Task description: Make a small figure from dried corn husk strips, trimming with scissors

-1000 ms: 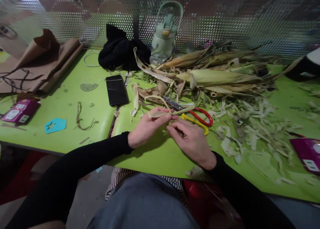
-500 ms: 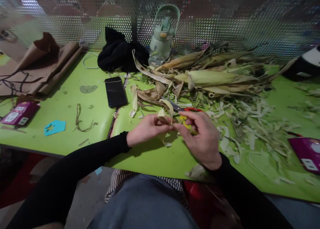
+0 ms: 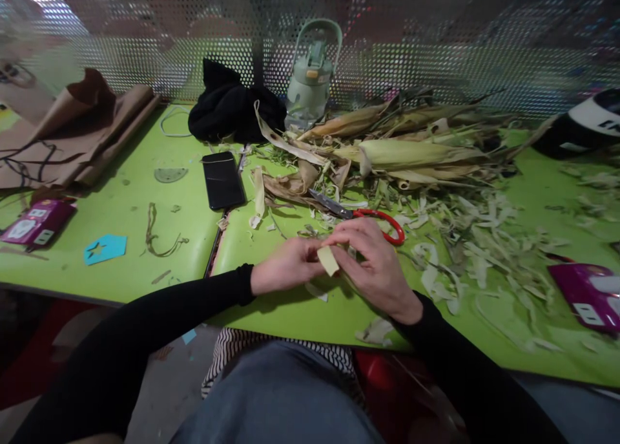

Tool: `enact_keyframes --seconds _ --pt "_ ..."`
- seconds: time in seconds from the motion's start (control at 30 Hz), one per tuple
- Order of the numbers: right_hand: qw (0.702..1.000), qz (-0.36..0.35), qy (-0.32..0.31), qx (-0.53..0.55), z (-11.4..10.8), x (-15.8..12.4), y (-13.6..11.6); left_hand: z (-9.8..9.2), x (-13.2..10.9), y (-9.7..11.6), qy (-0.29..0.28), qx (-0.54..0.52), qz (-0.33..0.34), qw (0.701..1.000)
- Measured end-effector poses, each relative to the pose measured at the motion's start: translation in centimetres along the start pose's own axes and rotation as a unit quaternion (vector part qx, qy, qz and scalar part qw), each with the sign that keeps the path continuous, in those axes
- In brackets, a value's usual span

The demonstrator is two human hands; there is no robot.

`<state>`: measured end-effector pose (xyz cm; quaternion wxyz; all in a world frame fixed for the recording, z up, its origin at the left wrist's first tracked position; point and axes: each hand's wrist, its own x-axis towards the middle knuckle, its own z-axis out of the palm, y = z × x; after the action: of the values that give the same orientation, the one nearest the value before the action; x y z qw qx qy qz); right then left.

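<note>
A small pale-yellow strip of corn husk (image 3: 328, 261) is pinched between my two hands over the front of the table. My left hand (image 3: 288, 264) comes in from the left, its fingertips closed at the strip's left side. From the right, my right hand (image 3: 375, 271) has its thumb and fingers closed on the strip, touching the left fingertips. The curled fingers hide part of the strip. Just beyond my right hand lie red-handled scissors (image 3: 394, 227), their blades pointing to the back left. Dried corn husks (image 3: 411, 156) are heaped behind them.
Husk shreds (image 3: 484, 250) are strewn across the right side. A black phone (image 3: 223, 180), a blue paper piece (image 3: 105, 249) and brown paper (image 3: 92, 127) lie left. Black cloth (image 3: 232, 108) and a pale green bottle (image 3: 312, 75) stand before a perforated metal screen (image 3: 194, 17). A purple packet (image 3: 588, 295) lies right.
The husk strip, which stood up from my fingers, now points down toward me. My right hand has turned inward and the yellow bit at its fingers is out of sight. The scissors show more fully.
</note>
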<state>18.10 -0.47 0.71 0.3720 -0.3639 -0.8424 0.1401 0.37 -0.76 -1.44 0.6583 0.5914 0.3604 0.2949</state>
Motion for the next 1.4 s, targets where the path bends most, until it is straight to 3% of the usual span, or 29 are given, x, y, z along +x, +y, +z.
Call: enact_keyframes --seconds 0.17,0.33,0.43,0.57,0.83,1.0,1.17,1.4 --pt "0.999 0.015 -0.023 0.025 0.0 0.4 0.0 0.5 0.1 0.2 0.013 -0.071 0.001 0.997" --pt "0.980 0.184 0.055 0.057 -1.0 0.8 1.3 0.2 -0.3 1.5 0.044 -0.240 -0.027 0.969" --pt "0.976 0.202 0.021 0.075 -1.3 0.9 1.7 0.0 -0.3 1.7 0.055 -0.281 -0.038 0.957" --pt "0.982 0.165 -0.001 0.086 -1.2 1.0 1.4 0.2 -0.3 1.7 0.059 -0.284 -0.040 0.956" --pt "0.941 0.249 0.005 0.231 -0.6 1.0 0.0 0.6 -0.6 1.5 0.060 -0.223 -0.035 0.972" --pt "0.929 0.270 -0.043 0.248 -0.7 0.9 -0.3 0.7 -0.6 1.1 0.056 -0.222 -0.038 0.973" --pt "0.917 0.286 -0.019 0.277 -0.7 0.7 -0.2 0.7 -0.6 1.3 0.050 -0.215 -0.056 0.974" --pt "0.933 0.263 0.012 0.246 -0.2 0.4 -0.2 1.2 -1.2 2.0 0.050 -0.186 -0.046 0.980"
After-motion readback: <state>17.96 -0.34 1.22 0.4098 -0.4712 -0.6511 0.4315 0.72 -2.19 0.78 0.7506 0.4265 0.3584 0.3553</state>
